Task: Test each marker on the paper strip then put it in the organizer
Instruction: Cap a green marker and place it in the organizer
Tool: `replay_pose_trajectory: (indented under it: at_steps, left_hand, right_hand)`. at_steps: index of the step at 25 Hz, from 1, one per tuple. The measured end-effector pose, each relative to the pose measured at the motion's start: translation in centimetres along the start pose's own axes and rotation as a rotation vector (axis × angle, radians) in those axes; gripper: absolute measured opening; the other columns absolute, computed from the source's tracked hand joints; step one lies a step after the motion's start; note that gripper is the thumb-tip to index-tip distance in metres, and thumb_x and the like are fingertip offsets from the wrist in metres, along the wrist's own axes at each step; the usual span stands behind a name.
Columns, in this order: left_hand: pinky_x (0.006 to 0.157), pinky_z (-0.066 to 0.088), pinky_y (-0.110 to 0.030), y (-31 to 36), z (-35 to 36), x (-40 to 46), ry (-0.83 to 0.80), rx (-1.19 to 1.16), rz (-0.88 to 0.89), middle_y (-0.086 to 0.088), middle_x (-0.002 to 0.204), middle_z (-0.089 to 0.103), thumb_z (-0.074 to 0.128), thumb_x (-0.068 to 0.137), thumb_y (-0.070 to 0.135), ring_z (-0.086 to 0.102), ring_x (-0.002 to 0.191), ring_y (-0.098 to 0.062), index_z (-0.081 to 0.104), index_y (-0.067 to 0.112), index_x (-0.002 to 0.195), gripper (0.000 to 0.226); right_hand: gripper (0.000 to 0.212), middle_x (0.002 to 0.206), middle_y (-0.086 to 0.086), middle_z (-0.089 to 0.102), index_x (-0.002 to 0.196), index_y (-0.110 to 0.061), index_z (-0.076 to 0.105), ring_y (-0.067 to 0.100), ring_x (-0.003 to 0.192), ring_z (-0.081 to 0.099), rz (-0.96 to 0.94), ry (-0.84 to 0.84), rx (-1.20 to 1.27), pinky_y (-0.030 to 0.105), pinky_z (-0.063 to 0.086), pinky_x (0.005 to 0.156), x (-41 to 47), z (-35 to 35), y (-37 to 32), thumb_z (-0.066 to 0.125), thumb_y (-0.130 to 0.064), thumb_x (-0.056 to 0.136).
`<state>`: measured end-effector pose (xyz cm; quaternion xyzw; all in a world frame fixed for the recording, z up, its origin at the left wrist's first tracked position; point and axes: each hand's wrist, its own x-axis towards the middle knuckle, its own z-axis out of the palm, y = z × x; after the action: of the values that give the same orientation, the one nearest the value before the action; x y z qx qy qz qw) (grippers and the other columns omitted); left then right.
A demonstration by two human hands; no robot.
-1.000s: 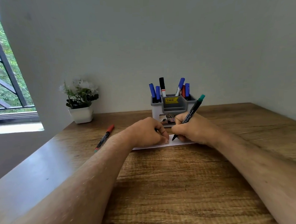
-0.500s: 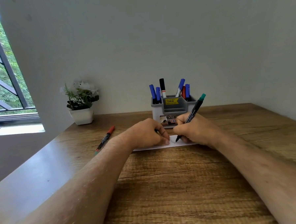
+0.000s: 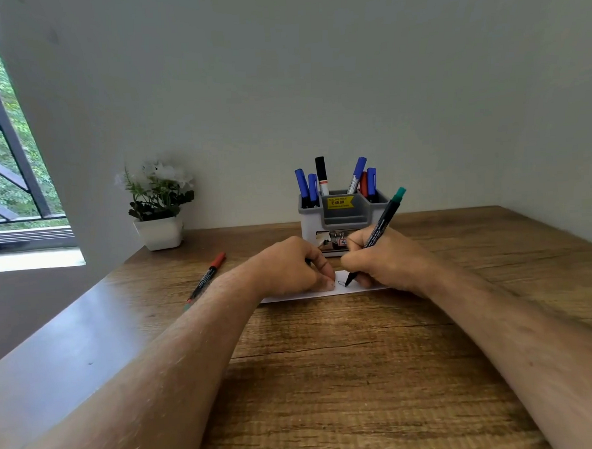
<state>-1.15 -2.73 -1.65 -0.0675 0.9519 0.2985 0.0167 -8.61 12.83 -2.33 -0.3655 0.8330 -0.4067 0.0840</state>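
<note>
A white paper strip (image 3: 293, 297) lies on the wooden table in front of the grey organizer (image 3: 310, 224), which holds several blue, black and red markers. My right hand (image 3: 391, 265) grips a black marker with a teal end (image 3: 384, 220), tip down on the strip beside a small scribble. My left hand (image 3: 288, 269) rests on the strip with curled fingers, fingertips pressing the paper; a small dark piece, likely the marker's cap, shows between its fingers. A red-capped marker (image 3: 206, 276) lies on the table to the left.
A white pot with a flowering plant (image 3: 159, 232) stands at the back left against the wall. The table's left edge (image 3: 86, 304) runs diagonally toward a window. Walls close in behind and to the right.
The marker tip has shifted slightly over the strip and a small scribble has appeared by my left fingertips. My left hand has stayed on the paper.
</note>
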Motion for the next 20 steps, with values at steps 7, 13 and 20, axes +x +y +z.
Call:
replay_pose_trajectory:
  at_steps: [7,13,20]
  left_hand:
    - [0.068,0.038,-0.023,0.3,0.0,-0.2,0.006,0.018,0.005,0.01,0.088,0.062,0.068,0.09,0.023,0.052,0.076,-0.004,0.07,0.025,0.097,0.008]
    - [0.081,0.043,-0.03,0.7,-0.2,-0.6,0.132,0.027,0.033,0.008,0.092,0.063,0.061,0.094,0.033,0.055,0.083,-0.006,0.071,0.024,0.099,0.014]
    - [0.046,0.034,-0.024,1.1,-0.6,-1.0,0.368,-0.868,-0.034,-0.004,0.075,0.047,0.03,0.094,0.009,0.035,0.055,-0.012,0.072,0.012,0.106,0.043]
  right_hand:
    - [0.022,0.059,0.004,0.06,0.064,-0.017,0.056,0.016,0.058,0.056,0.024,0.113,-0.061,0.042,0.054,0.071,0.3,0.2,0.1,0.067,-0.02,0.082]
    - [0.021,0.058,0.001,0.059,0.068,-0.019,0.056,0.008,0.047,0.049,0.053,0.221,0.072,0.031,0.04,0.054,0.3,0.1,0.5,0.064,-0.023,0.088]
    - [0.015,0.061,0.005,0.053,0.081,-0.014,0.058,0.012,0.04,0.039,-0.023,0.175,0.667,0.02,0.031,0.035,0.2,-0.9,-0.2,0.06,-0.005,0.093]
